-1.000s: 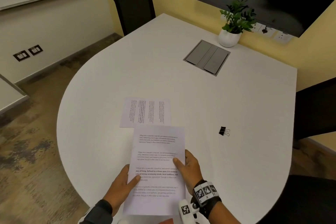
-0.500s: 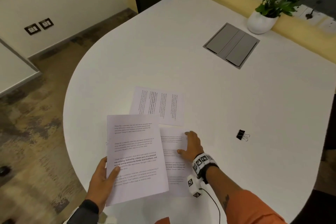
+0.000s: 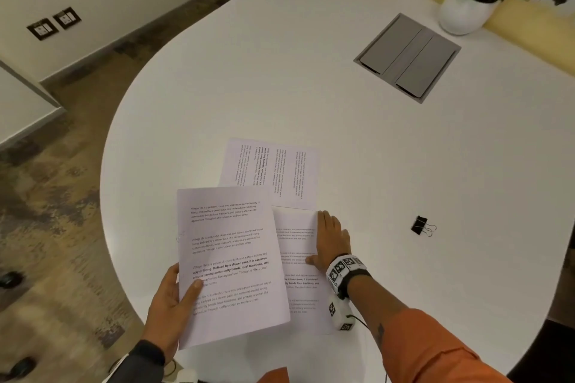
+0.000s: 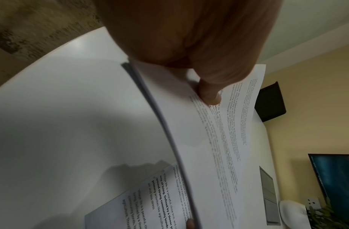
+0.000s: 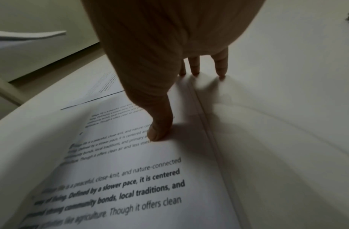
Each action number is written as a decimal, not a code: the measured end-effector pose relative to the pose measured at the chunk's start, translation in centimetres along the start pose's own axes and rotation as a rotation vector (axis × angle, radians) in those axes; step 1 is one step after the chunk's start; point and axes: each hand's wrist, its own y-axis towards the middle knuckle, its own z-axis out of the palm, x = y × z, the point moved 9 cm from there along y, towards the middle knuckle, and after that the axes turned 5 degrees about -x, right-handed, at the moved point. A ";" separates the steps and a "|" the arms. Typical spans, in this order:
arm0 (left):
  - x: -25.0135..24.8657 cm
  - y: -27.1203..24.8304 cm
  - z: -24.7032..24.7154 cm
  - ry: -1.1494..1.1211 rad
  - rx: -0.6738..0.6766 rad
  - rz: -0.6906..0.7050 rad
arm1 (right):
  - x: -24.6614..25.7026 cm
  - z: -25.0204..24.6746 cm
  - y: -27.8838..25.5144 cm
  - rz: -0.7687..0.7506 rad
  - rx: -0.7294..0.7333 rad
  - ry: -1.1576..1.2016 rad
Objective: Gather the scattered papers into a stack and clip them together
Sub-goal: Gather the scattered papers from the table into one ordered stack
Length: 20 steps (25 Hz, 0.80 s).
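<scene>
Paper is the nearest worry from where I sit: my left hand [image 3: 169, 309] pinches a thin sheaf of white printed sheets [image 3: 230, 261] by its near left edge, thumb on top and fingers beneath, and the sheaf hangs lifted over the round white table [image 3: 373, 149]. Held by one edge only, it sags in the left wrist view, so I judge a sheet could fan out or slide free if I tilt it further.

Just beside it, my right hand [image 3: 331, 241] lies flat, fingers straight, grasping nothing, thumb pressed onto a second white printed sheet [image 3: 297, 295] lying on the table, its fingertips reaching just past that page's right edge. Flat paper on a smooth top gives no lip to catch; I expect that dragging it could crease it or skid it off the near rim.

Beyond, a third white printed sheet [image 3: 273, 171] lies turned sideways, its near edge meeting the second page. Stacked unturned, its edges would not square up.

Farther right, well apart, the small black binder clip [image 3: 420, 225] waits untouched. Clipping a ragged stack could miss a page.
</scene>
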 end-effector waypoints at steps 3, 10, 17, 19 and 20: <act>-0.6 -0.3 0.2 -0.008 -0.004 0.017 | 0.5 -0.1 -0.6 -0.001 -0.040 0.059; -1.2 -1.3 -0.1 -0.060 -0.006 0.054 | -0.3 0.9 -3.6 0.078 -0.128 0.263; -0.5 -2.9 -0.7 -0.101 0.010 0.052 | -6.3 -0.2 -9.8 0.247 -0.287 0.780; -0.7 -3.5 -0.5 -0.101 0.019 0.068 | -7.9 -2.2 -11.7 0.254 -0.342 0.883; -0.7 -3.8 -0.4 -0.101 0.023 0.077 | -8.8 -3.3 -12.7 0.266 -0.367 0.928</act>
